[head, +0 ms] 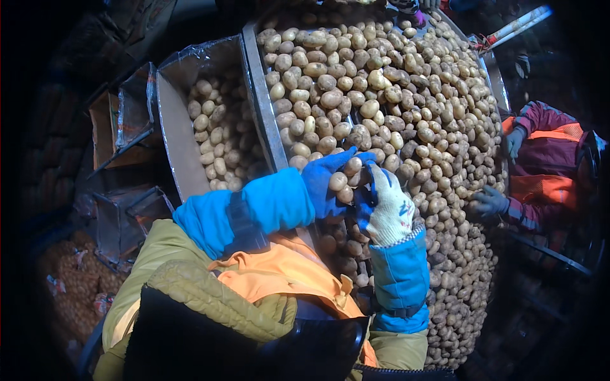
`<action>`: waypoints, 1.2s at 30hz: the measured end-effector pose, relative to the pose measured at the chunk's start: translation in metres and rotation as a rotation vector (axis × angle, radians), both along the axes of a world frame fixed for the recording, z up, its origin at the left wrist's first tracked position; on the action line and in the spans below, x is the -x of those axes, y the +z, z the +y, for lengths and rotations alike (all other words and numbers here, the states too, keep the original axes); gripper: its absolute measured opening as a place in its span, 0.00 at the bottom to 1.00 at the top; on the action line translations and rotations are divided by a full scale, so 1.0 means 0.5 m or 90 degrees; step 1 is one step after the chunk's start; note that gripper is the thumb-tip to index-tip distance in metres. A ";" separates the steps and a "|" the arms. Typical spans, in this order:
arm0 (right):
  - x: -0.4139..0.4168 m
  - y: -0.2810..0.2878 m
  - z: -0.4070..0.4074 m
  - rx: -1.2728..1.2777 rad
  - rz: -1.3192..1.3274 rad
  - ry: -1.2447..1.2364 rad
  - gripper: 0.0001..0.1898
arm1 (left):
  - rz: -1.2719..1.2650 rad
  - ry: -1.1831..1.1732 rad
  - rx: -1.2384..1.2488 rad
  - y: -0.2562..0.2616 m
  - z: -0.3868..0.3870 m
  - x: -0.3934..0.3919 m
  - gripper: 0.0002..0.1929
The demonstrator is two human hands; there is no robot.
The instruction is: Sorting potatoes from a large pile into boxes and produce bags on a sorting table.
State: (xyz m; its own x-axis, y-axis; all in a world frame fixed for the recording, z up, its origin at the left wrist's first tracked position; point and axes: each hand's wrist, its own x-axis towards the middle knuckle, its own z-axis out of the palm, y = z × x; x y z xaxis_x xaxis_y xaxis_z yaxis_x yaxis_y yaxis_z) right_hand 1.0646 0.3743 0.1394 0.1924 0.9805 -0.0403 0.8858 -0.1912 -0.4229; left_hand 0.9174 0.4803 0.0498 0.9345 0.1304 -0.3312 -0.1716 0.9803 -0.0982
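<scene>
My left hand (322,183), in a blue glove, is cupped around several potatoes (338,181) above the heap. Facing it is my right hand (391,207), in a white knit glove with a blue coated palm. Its bent fingers come close to the potatoes in the left hand; whether it grips one of them is hidden. Below and beyond both hands spreads a thick layer of loose potatoes (371,108), some of them soiled, on a sorting table with a metal edge (263,95).
Left of the metal edge, a bin (178,128) holds more potatoes (217,135). Further left are smaller chutes (136,105) and a filled mesh sack (81,271). Across the heap, a co-worker's gloved hands (491,201) reach in. Another person's sleeve shows at the top.
</scene>
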 end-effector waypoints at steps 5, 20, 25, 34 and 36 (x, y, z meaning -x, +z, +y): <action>-0.012 -0.033 -0.007 0.008 -0.044 0.049 0.38 | 0.006 0.003 0.006 -0.030 -0.020 -0.008 0.20; 0.028 -0.092 -0.210 -0.038 0.485 -0.264 0.28 | 0.045 0.070 -0.087 0.025 -0.042 0.251 0.29; 0.047 -0.106 -0.219 0.001 0.463 -0.206 0.29 | 0.059 0.234 -0.070 0.048 -0.057 0.420 0.25; 0.065 -0.132 -0.170 0.057 0.455 -0.113 0.32 | 0.310 0.794 -0.178 -0.100 0.177 0.913 0.24; 0.090 -0.133 -0.138 0.031 0.469 -0.049 0.33 | 0.587 0.755 -0.233 -0.154 0.210 1.011 0.25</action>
